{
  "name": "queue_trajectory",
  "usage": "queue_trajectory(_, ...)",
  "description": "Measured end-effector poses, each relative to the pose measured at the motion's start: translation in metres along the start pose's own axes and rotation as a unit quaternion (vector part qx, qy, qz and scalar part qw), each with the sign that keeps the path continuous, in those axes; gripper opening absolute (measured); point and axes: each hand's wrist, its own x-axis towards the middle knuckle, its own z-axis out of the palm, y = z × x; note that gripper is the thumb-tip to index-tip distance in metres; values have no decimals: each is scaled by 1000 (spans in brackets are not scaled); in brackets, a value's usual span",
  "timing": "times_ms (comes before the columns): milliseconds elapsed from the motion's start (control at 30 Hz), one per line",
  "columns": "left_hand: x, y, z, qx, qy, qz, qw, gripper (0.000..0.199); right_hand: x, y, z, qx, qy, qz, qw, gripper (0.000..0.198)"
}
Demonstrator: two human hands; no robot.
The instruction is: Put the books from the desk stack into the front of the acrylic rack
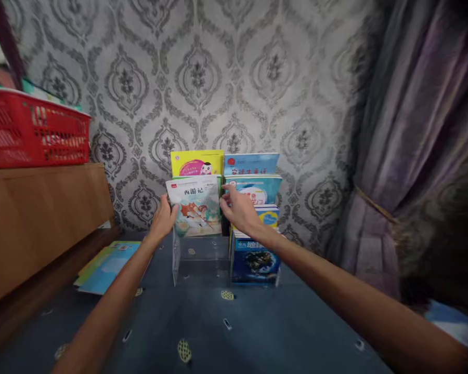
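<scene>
A picture book with a white and pale-green cover (197,208) leans slightly tilted in the left column of a clear stepped book rack (203,249). My left hand (164,217) grips its left edge, thumb at the front. At its right edge, the bent fingers of my right hand (239,209) close on the book; the fingertips partly hide one another. Behind it stands a yellow book (197,162). The right column holds a light-blue book (251,163), a teal book (271,187), a yellow-and-blue book (271,218) and a dark-blue book (256,262) in front.
A loose stack of blue and yellow books (111,267) lies left on the dark patterned cloth (203,327). Further left, a red plastic basket (58,135) sits on a wooden cabinet (50,213). Patterned wallpaper is behind the rack; a tied purple-grey curtain (398,156) hangs right.
</scene>
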Motion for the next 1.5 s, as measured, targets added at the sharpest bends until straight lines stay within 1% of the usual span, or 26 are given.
queue_trajectory(133,2,1,1,16,1,15,1000,45,4,6,-1,-30,31,-63,997,40)
queue_trajectory(233,3,4,2,45,-1,43,998,44,9,3,0,-77,47,-127,988,47)
queue_trajectory(300,4,7,4,62,5,49,997,45,14,-1,1,-121,53,-153,979,52)
queue_trajectory(400,5,11,7,77,13,39,996,45,19,-6,2,-176,46,-166,969,51)
queue_trajectory(500,5,12,8,80,11,35,996,46,19,-6,4,-195,37,-171,965,48)
queue_trajectory(600,6,9,8,74,9,38,997,42,14,-2,6,-175,44,-174,968,51)
queue_trajectory(667,6,6,8,71,7,41,997,37,7,1,7,-143,60,-176,972,51)
queue_trajectory(733,8,2,7,74,2,43,996,30,-1,3,8,-98,78,-169,978,48)
queue_trajectory(800,10,-2,4,80,-11,47,996,25,-10,5,7,-32,69,-135,988,39)
queue_trajectory(867,12,-5,0,84,-32,48,995,23,-19,8,9,58,18,-67,996,29)
queue_trajectory(900,13,-7,-2,84,-44,47,994,23,-23,9,11,111,-12,-25,993,26)
queue_trajectory(933,14,-7,-4,82,-54,45,994,23,-27,9,14,168,-37,22,985,24)
queue_trajectory(967,15,-8,-5,77,-62,42,994,23,-30,8,18,229,-51,69,970,26)
queue_trajectory(1000,15,-8,-7,71,-67,40,994,23,-34,6,22,291,-58,116,948,29)
queue_trajectory(1067,15,-8,-9,58,-71,36,995,24,-41,0,31,402,-64,205,890,36)
queue_trajectory(1133,15,-8,-10,48,-77,30,995,23,-45,-8,38,475,-72,271,834,34)
queue_trajectory(1167,14,-7,-11,44,-82,26,995,22,-46,-11,41,494,-73,295,815,31)
queue_trajectory(1233,14,-7,-10,41,-89,19,995,21,-46,-17,44,512,-75,328,790,26)
queue_trajectory(1367,14,-7,-10,41,-96,10,994,18,-43,-21,47,532,-103,358,761,23)
queue_trajectory(1433,15,-8,-10,42,-101,9,994,18,-41,-22,49,537,-109,364,753,23)
queue_trajectory(1500,15,-8,-10,42,-104,12,994,19,-41,-23,52,533,-106,370,754,23)
